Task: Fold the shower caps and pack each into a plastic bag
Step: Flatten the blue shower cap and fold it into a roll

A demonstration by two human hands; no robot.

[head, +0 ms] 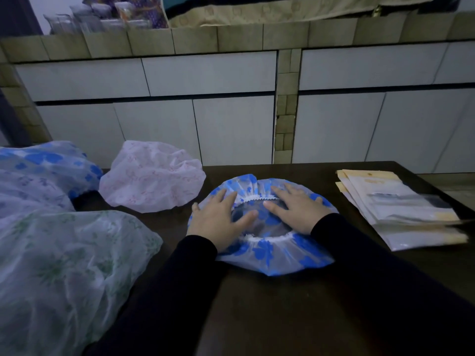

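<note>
A shower cap with blue flowers (276, 255) lies opening-up on the dark table, its white elastic rim showing. My left hand (218, 219) presses flat on the cap's left side with fingers spread. My right hand (295, 210) presses flat on its right side, fingers straight and pointing left. A stack of plastic bags (401, 209) with tan header strips lies at the table's right.
More caps lie at the left: a pink one (151, 176), a blue-flowered one (46, 163) and a green-patterned one (64, 265). The dark table (282, 317) ends at a white tiled wall (231, 124) behind. Clear jars (97, 16) stand on a ledge above.
</note>
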